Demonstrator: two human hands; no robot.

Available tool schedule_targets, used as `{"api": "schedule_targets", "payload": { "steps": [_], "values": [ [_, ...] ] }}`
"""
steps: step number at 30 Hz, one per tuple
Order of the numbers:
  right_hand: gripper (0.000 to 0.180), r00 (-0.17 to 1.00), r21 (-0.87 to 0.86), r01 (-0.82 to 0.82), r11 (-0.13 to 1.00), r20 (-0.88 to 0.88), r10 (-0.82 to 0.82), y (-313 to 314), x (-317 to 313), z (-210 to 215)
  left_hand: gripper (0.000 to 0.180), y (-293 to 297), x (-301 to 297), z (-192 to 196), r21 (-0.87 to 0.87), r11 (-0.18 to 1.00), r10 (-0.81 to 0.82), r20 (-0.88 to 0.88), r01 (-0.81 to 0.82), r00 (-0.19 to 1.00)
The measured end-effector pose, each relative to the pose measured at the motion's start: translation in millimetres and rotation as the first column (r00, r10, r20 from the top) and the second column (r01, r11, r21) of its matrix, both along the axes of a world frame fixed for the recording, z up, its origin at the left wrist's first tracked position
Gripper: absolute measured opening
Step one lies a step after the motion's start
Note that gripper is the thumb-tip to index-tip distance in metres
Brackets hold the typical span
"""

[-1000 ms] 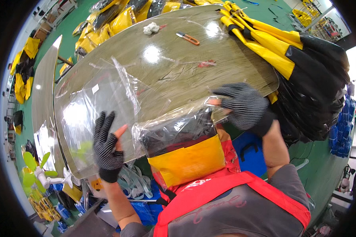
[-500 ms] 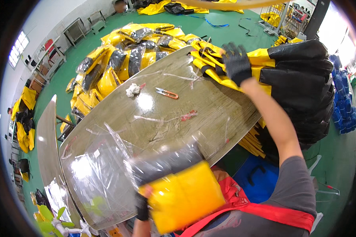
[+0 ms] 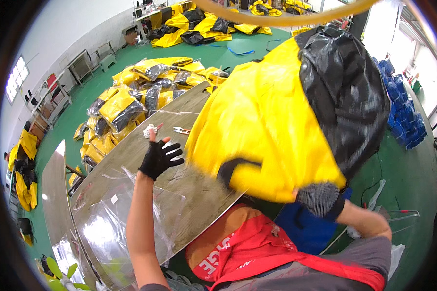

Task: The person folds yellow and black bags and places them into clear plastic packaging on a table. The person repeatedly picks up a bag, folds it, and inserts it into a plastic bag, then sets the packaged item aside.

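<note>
A large yellow-and-black piece of coated fabric [image 3: 262, 116] hangs unfolded over the right part of the wooden-topped table [image 3: 189, 191]. My right hand [image 3: 320, 198], in a dark ribbed glove, is closed on its lower edge near the table's front. The fabric bears a black curved strip near its lower left corner. My left hand [image 3: 161, 157], in a black glove with bare thumb and finger tips, is spread above the table and holds nothing. Just beyond it are a white crumpled wad [image 3: 150, 131] and thread snips [image 3: 181, 130], partly covered by the fabric.
Clear plastic bags [image 3: 131, 218] lie on the table's near left. Beyond the table, several folded yellow-and-black packets [image 3: 124, 107] in clear plastic are heaped on the green floor. Blue bundles [image 3: 403, 109] stand at the right. Another narrow table [image 3: 56, 194] adjoins at left.
My left hand has let go of a folded yellow-and-black packet and moved forward over the table. My right hand has drawn a fabric piece from the stack at right toward me, spreading it.
</note>
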State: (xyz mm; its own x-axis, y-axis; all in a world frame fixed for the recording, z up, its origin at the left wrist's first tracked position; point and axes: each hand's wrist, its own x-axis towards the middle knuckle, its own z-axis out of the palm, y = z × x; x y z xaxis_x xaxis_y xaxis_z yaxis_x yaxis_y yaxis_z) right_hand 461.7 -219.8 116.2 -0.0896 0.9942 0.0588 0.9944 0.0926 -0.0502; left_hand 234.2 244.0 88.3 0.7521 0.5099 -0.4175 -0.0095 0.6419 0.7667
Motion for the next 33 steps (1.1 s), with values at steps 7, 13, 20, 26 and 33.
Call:
{"api": "schedule_targets", "payload": {
  "steps": [7, 13, 20, 26, 33],
  "values": [
    [0.023, 0.552, -0.507, 0.040, 0.861, -0.707, -0.442, -59, -108, -109, 0.071, -11, 66, -76, 0.154, 0.957, -0.138, -0.509, 0.247, 0.850],
    [0.025, 0.734, -0.314, -0.207, 0.927, -0.676, -0.065, -33, -121, -126, 0.070, -36, 50, -116, 0.582, 0.755, -0.004, -0.457, 0.302, 0.889],
    [0.027, 0.494, -0.218, -0.381, 0.899, -0.870, -0.001, -69, -109, -113, 0.075, -55, 86, -125, 0.528, 0.833, 0.125, -0.473, 0.167, 0.872],
    [0.026, 0.859, -0.368, -0.362, 0.856, -0.490, 0.152, -3, -122, -38, 0.048, 0, 23, -95, 0.749, 0.633, 0.160, 0.123, -0.197, 0.979],
    [0.056, 0.978, 0.423, 0.009, 0.906, 0.186, -0.097, 176, -49, 15, 0.047, -7, -190, 7, 0.994, 0.008, 0.620, -0.093, 0.113, 0.779]
  ]
}}
